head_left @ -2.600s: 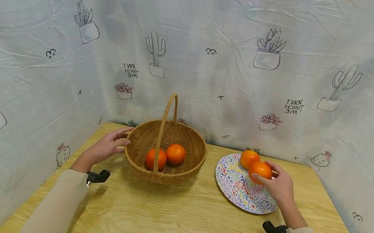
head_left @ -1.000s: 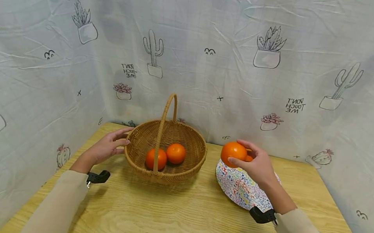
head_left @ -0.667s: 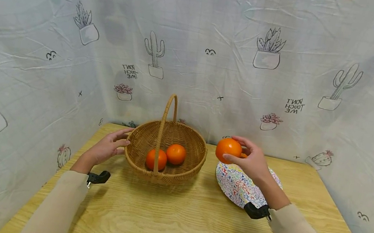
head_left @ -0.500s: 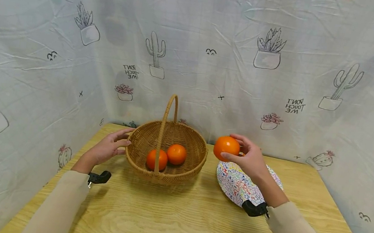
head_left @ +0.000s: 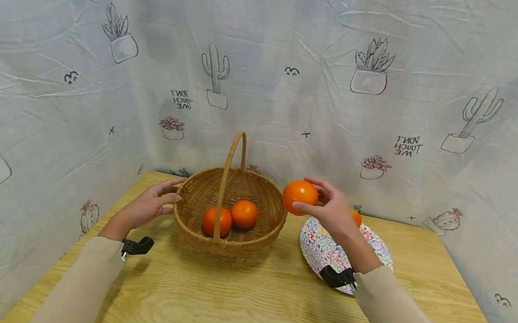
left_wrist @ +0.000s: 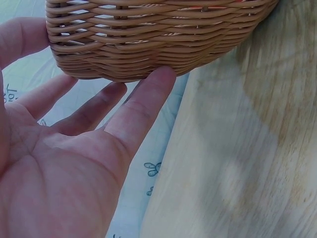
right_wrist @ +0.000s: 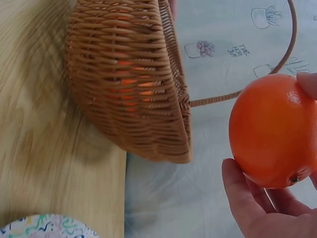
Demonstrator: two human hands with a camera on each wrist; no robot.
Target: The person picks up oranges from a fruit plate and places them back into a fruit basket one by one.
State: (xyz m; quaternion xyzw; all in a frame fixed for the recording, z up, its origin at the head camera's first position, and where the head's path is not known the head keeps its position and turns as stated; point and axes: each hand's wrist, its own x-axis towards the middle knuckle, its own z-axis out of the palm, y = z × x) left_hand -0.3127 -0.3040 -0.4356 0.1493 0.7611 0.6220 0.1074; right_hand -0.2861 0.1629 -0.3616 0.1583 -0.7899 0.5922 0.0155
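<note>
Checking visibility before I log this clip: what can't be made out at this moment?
- Head: most of the plate orange, behind the right hand.
- Head: a strip of the left orange in the basket, behind the handle.
- Left wrist: the basket's upper part, cut off by the top edge.
- Right wrist: most of the plate, cut off at the bottom-left corner.

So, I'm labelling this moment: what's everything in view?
table: 1, light wood, foreground
backdrop: 1, pale grey, around table
basket: 1, tan wicker, table's centre-left
basket oranges: 2, orange, inside basket
held orange: 1, orange, in air, near basket
plate: 1, white with multicoloured squiggles, table's right
plate orange: 1, orange, plate's far side, part-hidden
wrist cameras: 2, black, one per wrist
sleeves: 2, beige, on arms
left hand: 1, bare, touching basket's left
right hand: 1, bare, gripping held orange
</note>
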